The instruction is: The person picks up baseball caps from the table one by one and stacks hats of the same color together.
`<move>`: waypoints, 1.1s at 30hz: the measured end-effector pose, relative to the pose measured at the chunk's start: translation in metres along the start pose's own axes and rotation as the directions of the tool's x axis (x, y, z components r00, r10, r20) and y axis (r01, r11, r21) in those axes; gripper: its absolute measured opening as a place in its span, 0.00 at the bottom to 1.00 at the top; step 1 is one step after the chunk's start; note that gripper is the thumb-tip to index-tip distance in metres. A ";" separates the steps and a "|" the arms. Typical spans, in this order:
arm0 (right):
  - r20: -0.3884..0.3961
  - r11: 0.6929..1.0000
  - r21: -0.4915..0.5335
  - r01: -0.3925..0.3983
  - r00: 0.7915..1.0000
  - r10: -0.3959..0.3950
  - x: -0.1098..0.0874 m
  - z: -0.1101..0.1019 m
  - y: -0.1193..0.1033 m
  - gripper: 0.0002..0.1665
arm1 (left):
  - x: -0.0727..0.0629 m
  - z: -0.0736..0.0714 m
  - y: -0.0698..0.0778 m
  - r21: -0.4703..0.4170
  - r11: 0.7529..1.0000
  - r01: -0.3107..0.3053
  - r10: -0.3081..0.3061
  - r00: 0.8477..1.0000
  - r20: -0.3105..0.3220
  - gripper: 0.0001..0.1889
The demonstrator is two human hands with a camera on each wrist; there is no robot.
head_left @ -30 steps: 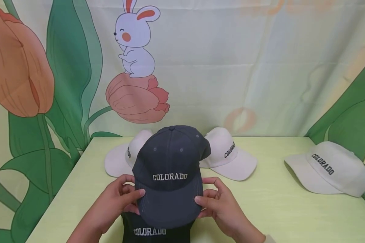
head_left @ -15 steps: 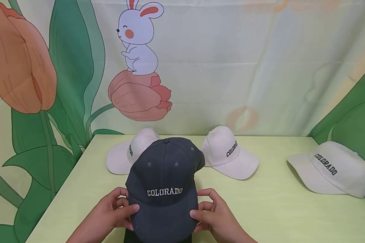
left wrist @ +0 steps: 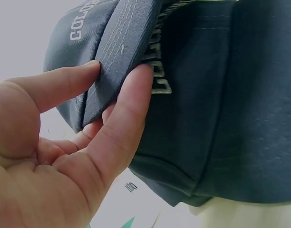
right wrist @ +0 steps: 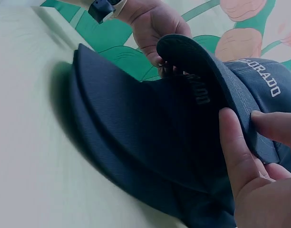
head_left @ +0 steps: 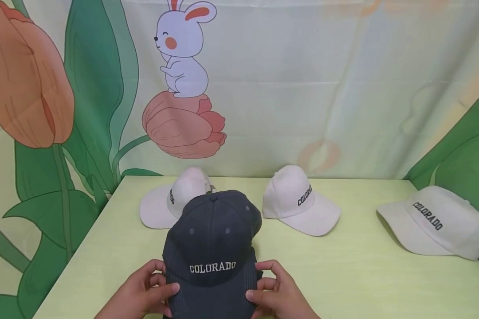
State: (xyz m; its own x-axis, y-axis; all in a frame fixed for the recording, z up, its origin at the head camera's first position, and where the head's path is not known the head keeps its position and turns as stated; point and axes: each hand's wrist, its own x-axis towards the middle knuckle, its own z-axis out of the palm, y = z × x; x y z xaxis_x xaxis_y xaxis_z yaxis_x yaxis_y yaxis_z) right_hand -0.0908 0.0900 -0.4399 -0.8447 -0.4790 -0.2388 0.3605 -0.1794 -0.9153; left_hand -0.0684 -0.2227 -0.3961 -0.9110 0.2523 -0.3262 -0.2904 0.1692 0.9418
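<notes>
**Navy cap held by the brim, between two hands**

The pale green table (head_left: 343, 279) bears white caps at its far left (head_left: 187, 190), far middle (head_left: 289, 195) and far right (head_left: 443, 221). On its near part, as the right wrist view shows, lie stacked dark caps (right wrist: 112, 97), their brims nested. The navy cap (head_left: 212, 243) is above this stack, its crown-to-brim axis pointing at the person, brim nearest; whether it touches the crown beneath cannot be told. Left hand (head_left: 145, 292) and right hand (head_left: 278, 292) are about equally near, at opposite side edges of the brim. Each pinches it, thumb on top, index finger underneath.
</notes>
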 end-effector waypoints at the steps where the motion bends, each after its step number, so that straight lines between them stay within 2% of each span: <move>1: -0.009 1.000 -0.007 -0.006 1.000 0.006 0.000 0.000 0.002 0.37 | 0.000 0.000 -0.002 0.003 1.000 0.013 -0.013 1.000 -0.006 0.26; 4: -0.028 1.000 -0.025 -0.005 1.000 0.004 -0.001 0.001 0.006 0.37 | 0.001 -0.002 -0.009 0.008 1.000 0.017 -0.017 1.000 -0.003 0.28; 10: -0.038 0.999 -0.048 0.015 0.999 -0.017 -0.003 0.004 0.012 0.38 | 0.001 -0.004 -0.021 0.013 1.000 -0.016 0.016 0.999 0.036 0.25; 19: -0.057 0.996 -0.090 0.019 0.998 -0.024 -0.006 0.001 0.024 0.39 | 0.003 -0.002 -0.028 0.056 0.994 0.098 -0.098 0.995 -0.009 0.24; 22: -0.056 0.995 -0.097 0.016 0.998 -0.022 -0.006 0.000 0.029 0.40 | 0.004 -0.001 -0.032 0.065 0.992 0.112 -0.111 0.994 -0.015 0.24; 27: -0.087 0.994 -0.107 -0.035 0.996 0.026 -0.006 -0.002 0.034 0.39 | 0.006 -0.001 -0.039 0.084 0.987 0.139 -0.137 0.990 -0.026 0.26; 33: -0.070 0.992 -0.118 -0.034 0.997 0.026 -0.007 -0.004 0.042 0.39 | 0.007 -0.002 -0.047 0.049 0.984 0.173 -0.172 0.985 -0.013 0.27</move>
State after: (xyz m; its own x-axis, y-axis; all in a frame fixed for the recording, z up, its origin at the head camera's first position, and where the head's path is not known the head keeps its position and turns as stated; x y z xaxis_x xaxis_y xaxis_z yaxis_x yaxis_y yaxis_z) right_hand -0.0716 0.0894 -0.4779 -0.8610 -0.4218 -0.2843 0.3396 -0.0606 -0.9386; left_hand -0.0616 -0.2304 -0.4430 -0.8509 0.2073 -0.4827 -0.4287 0.2572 0.8661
